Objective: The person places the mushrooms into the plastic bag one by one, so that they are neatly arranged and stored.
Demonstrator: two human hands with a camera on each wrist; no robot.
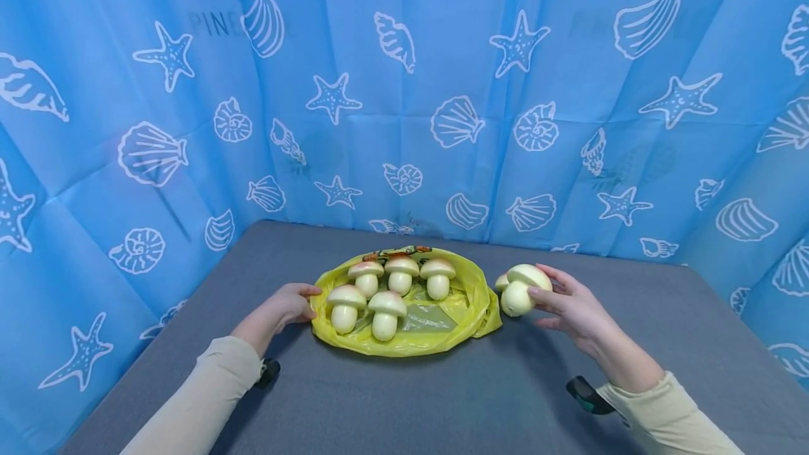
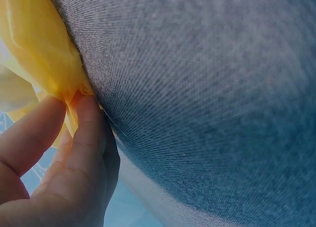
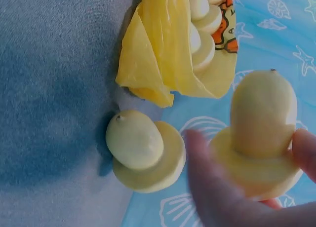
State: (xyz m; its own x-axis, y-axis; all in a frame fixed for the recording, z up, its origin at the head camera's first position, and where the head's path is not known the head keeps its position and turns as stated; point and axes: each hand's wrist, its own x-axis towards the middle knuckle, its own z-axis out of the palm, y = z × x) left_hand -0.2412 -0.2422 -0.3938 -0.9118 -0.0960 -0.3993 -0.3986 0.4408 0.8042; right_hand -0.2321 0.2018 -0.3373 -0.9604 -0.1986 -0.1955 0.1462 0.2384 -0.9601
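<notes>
At the left end of an open yellow plastic bag point(image 1: 404, 348), my left hand point(image 1: 293, 302) pinches the bag's edge between thumb and fingers. Inside the bag stand several pale mushroom-shaped pieces point(image 1: 385, 314) with rounded caps, some tinged pink. On the right, my right hand point(image 1: 578, 314) grips another pale mushroom-shaped piece point(image 3: 264, 118) by its cap, with the rounded stem pointing away from the palm in the right wrist view. A second loose piece point(image 3: 136, 140) lies on the table close by, near the bag's right end.
A grey cloth-covered table point(image 1: 411, 406) lies beneath everything. Behind it and at the sides hangs a blue curtain point(image 1: 404, 90) printed with white shells and starfish. The bag's folded right end point(image 3: 143, 69) spreads over the cloth, and orange-and-black print marks its far rim.
</notes>
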